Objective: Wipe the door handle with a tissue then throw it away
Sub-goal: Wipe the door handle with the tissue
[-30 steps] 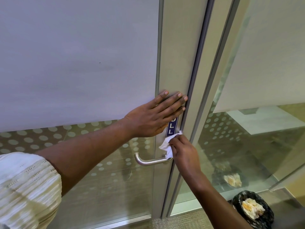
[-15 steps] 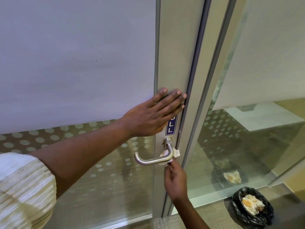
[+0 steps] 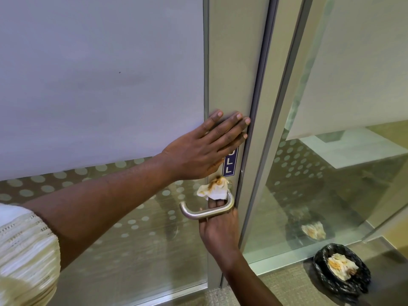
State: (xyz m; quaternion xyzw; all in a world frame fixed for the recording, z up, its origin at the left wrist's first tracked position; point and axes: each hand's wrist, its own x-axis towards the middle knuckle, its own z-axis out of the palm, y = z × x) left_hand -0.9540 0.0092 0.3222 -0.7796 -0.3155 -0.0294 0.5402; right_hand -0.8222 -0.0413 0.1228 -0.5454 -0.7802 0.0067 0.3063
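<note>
Frosted glass with pale dots fills the door [image 3: 99,85], and a grey metal frame [image 3: 234,62] runs down its edge. On that frame a blue sign [image 3: 230,162] with white letters is stuck, partly hidden. The left hand [image 3: 198,151] is laid flat on the frame above the sign, with its fingers spread and nothing held. Below it the silver door handle [image 3: 205,212] is seen, bent at the corner. The right hand [image 3: 217,230] is brought up from under the handle, and its fingers [image 3: 215,203] are pushed up behind the bar. A crumpled white tissue [image 3: 213,188] with a brown stain is pinched in that grip, just above the handle and touching its bent end. Down on the floor [image 3: 287,286] at the right, well apart from the door, a small bin [image 3: 324,277] with a black bag is seen, and used tissues [image 3: 341,266] are lying inside it.
</note>
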